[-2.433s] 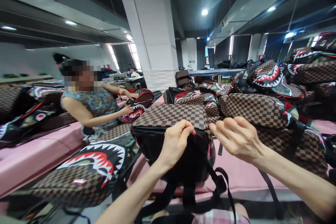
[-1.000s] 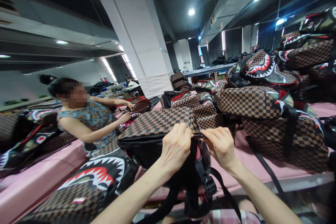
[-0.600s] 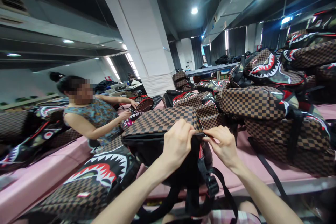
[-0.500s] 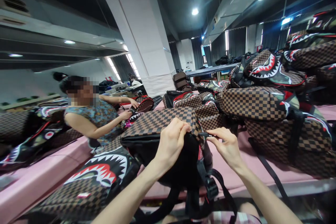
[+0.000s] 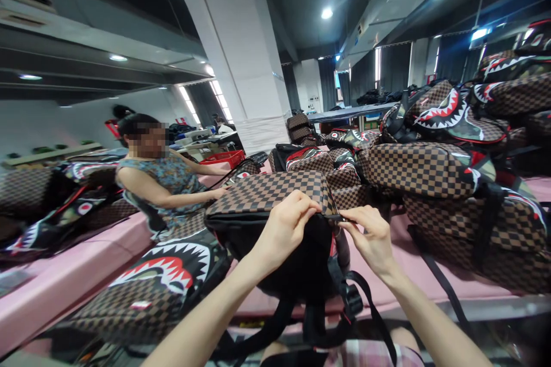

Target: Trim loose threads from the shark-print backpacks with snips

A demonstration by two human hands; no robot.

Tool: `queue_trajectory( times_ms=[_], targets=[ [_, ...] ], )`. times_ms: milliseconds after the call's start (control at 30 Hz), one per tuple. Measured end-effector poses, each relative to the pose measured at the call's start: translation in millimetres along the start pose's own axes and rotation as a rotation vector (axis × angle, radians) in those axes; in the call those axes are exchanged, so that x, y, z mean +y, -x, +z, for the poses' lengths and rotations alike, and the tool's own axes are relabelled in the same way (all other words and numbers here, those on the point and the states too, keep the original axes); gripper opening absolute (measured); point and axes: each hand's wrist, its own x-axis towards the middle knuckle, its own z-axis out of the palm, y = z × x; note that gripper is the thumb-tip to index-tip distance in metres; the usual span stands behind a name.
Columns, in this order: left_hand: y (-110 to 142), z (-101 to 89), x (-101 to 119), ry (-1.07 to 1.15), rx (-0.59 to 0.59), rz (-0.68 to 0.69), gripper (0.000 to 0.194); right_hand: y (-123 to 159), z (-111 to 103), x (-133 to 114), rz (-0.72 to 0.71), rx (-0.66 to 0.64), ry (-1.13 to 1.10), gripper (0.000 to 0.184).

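the right hand (image 5: 371,235) has a narrow grip, thumb and forefinger pinching a small dark piece (image 5: 334,217), too small to identify. just left of it, the left hand (image 5: 293,221) is closed narrow at the top edge of the brown-and-black checkered backpack (image 5: 271,190); i cannot tell what its fingertips pinch. that backpack is directly at both grips, by the near edge of the pink-covered bench (image 5: 426,287), checkered panel facing up, black straps (image 5: 314,327) hanging below. left of the grips lies a shark-mouth backpack (image 5: 150,284); to the right, a checkered bag (image 5: 415,169) rests on another. farther left, a co-worker (image 5: 172,180) in a blue patterned top reaches forward, near a red crate (image 5: 224,157). beyond the grips rises a white column (image 5: 241,40).
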Motion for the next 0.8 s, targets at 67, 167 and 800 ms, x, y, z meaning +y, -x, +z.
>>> queue_trajectory(
  times_ms=[67,167,800],
  targets=[
    [3,1.6,-2,-0.051,-0.004,0.047,0.015,1,-2,0,0.023,0.007,-0.018,0.008],
    [7,5.6,-5,-0.204,-0.015,0.162,0.015,3,-3,-1,-0.018,0.011,0.042,0.012],
    [3,21.4,7,-0.701,0.06,0.331,0.016,-1,-2,-4,-0.061,-0.08,0.092,0.014]
  ],
)
